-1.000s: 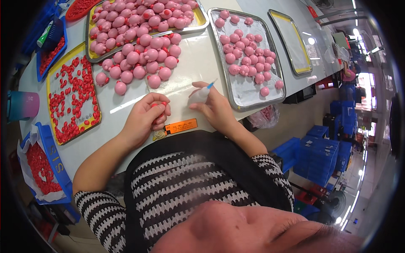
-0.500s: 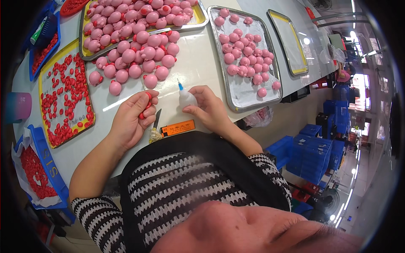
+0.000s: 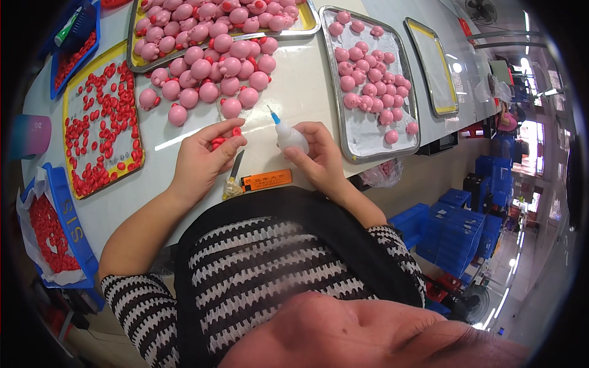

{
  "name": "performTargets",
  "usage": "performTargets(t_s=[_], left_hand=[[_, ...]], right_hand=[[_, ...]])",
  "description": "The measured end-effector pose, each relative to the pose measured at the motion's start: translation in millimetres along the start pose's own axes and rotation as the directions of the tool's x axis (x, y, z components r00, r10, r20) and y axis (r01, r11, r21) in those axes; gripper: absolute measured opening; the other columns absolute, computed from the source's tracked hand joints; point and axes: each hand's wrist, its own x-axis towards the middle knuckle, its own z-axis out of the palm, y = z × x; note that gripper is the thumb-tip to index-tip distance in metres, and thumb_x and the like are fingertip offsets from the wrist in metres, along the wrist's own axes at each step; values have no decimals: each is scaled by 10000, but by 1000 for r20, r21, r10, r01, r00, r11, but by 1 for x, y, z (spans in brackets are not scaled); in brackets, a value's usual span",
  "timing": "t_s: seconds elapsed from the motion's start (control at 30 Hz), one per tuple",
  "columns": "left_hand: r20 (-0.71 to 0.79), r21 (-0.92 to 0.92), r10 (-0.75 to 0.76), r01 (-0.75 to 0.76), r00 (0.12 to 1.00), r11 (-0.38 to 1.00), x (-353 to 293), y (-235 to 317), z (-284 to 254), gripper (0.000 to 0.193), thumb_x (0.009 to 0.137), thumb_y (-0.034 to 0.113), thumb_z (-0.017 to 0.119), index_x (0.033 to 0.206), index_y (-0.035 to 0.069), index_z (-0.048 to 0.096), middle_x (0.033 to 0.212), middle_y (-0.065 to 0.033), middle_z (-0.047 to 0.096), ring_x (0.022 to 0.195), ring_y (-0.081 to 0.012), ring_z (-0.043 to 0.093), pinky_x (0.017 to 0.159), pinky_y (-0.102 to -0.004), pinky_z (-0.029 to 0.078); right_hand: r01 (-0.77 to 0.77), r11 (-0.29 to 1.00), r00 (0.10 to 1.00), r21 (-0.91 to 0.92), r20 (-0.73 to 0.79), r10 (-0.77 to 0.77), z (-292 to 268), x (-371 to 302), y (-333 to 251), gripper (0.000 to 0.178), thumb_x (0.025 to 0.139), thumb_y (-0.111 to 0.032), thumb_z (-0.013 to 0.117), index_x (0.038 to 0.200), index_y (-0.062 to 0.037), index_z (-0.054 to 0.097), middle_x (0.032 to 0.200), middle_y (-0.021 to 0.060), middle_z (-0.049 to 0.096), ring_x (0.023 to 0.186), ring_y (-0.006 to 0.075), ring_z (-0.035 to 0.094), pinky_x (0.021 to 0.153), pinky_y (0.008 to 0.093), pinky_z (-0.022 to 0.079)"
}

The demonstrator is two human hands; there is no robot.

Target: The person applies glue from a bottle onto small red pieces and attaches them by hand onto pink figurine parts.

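Note:
Between the thumb and fingers of my left hand (image 3: 199,161) is a small red oval piece (image 3: 237,132), its dished face turned up. More red shows deeper in the same hand, partly hidden by the fingers. My right hand (image 3: 320,158) wraps round a white squeeze bottle (image 3: 291,137) with a blue needle tip, which points up and left, apart from the red piece. Beyond the hands lies a heap of pink balls (image 3: 208,92), several with red pieces on them. A knife (image 3: 237,165) with a wrapped handle and an orange strip-shaped object (image 3: 270,178) lie close to my body.
A metal-rimmed tray (image 3: 224,43) heaped with pink balls stands at the back. Right of it are a lined tray (image 3: 399,134) of pink balls and another tray (image 3: 437,80). To the left are a yellow tray (image 3: 76,141) of red pieces, a blue bin (image 3: 67,208) and a cup (image 3: 38,135).
The view has shifted slightly. My left fingers have straightened, bringing one red piece out at the fingertips. The bottle stays in my right hand, its needle now closer to my left fingers.

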Motion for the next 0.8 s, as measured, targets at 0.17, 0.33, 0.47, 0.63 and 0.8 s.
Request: performTargets(t_s=[0.17,0.33,0.47,0.63,0.8], left_hand=[[-55,188,75,-64,996,980,-1,-7,3,321,858,125,610,1144,-14,564,862,-11,597,666,-39,489,595,-172,403],[-51,431,336,-283,940,857,1,-22,0,280,826,103,630,1086,3,601,851,-66,615,694,-98,548,642,-228,449],[2,621,445,-350,895,701,2,-16,-1,251,791,80,646,1029,7,617,842,-111,610,699,-164,576,661,-265,464],[-18,595,419,-327,908,734,4,-20,-7,244,783,77,649,1014,4,617,831,-112,607,706,-178,579,665,-270,464],[19,625,318,-260,948,737,5,-20,-11,261,824,21,599,1083,-13,589,955,-88,600,837,-115,598,755,-221,473]], right_hand=[[172,965,980,-197,-68,-188,-1,-3,6,332,842,-132,632,1091,3,460,964,69,559,817,107,532,731,222,430],[326,857,926,-398,-49,-374,-3,-2,9,303,815,-158,669,1019,10,520,836,87,605,712,119,583,627,245,472],[379,792,901,-479,-4,-434,-1,1,9,307,785,-150,692,994,12,534,791,111,614,665,150,602,586,262,479],[428,708,876,-562,66,-477,2,5,16,296,761,-99,685,987,21,537,802,108,616,665,150,597,596,242,468],[440,661,863,-608,84,-497,2,7,19,295,750,-90,694,978,23,544,804,117,614,652,165,604,583,248,474]])
